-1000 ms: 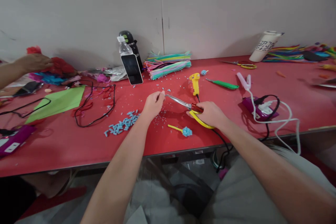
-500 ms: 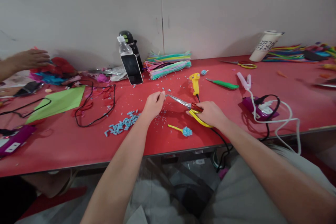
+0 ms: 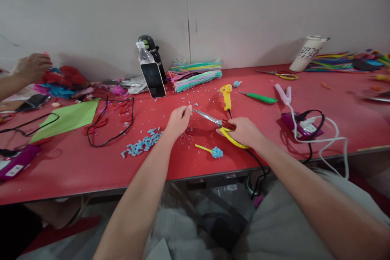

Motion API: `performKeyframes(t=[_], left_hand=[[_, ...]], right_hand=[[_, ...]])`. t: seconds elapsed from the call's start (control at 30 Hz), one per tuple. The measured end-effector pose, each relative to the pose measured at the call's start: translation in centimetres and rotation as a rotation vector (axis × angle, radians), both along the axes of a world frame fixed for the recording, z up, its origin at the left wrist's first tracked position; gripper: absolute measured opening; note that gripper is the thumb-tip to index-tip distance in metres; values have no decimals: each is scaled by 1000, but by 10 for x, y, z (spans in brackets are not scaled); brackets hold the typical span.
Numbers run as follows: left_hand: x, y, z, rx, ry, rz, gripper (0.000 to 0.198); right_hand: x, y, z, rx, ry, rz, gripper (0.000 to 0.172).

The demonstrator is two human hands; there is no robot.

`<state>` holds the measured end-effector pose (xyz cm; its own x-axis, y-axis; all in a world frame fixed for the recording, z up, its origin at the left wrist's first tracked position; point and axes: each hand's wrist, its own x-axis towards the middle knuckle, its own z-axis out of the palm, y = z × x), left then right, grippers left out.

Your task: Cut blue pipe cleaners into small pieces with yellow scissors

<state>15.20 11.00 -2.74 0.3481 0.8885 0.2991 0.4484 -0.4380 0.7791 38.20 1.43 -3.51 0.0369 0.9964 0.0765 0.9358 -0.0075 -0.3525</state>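
Note:
My left hand (image 3: 179, 119) is pinched over the red table (image 3: 183, 166); what sits between its fingertips is too small to make out. My right hand (image 3: 242, 130) grips the handles of a pair of scissors (image 3: 210, 118), whose blade tips point at the left fingertips. Beside my left forearm lies a pile of short light-blue pieces (image 3: 141, 145). In front of me rests a blue tufted ball on a yellow stem (image 3: 217, 152). Tiny blue clippings are scattered around my left hand.
Behind my hands stand a yellow glue gun (image 3: 226, 96), a green-handled cutter (image 3: 260, 97), pipe cleaners (image 3: 198, 75) and a phone (image 3: 153, 80) against a bottle. A purple power strip (image 3: 300, 126) with cables lies right. Another person's hand (image 3: 33, 68) works at far left.
The other person's hand at far left has shifted slightly left. My hands and the scissors stay almost in place.

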Motion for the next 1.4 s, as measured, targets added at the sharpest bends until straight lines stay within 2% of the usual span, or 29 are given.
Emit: performKeyframes(t=[0.13, 0.47, 1.17, 1.4], left_hand=[[0, -1, 0, 8, 11, 0, 43], [0, -1, 2, -29, -29, 16, 43], [-1, -1, 1, -26, -46, -5, 44], [-1, -2, 2, -46, -51, 4, 44]], right_hand=[[0, 1, 0, -3, -13, 7, 34], [1, 1, -4, 25, 15, -4, 44], [0, 0, 0, 8, 28, 5, 36], [2, 1, -3, 22, 49, -6, 42]])
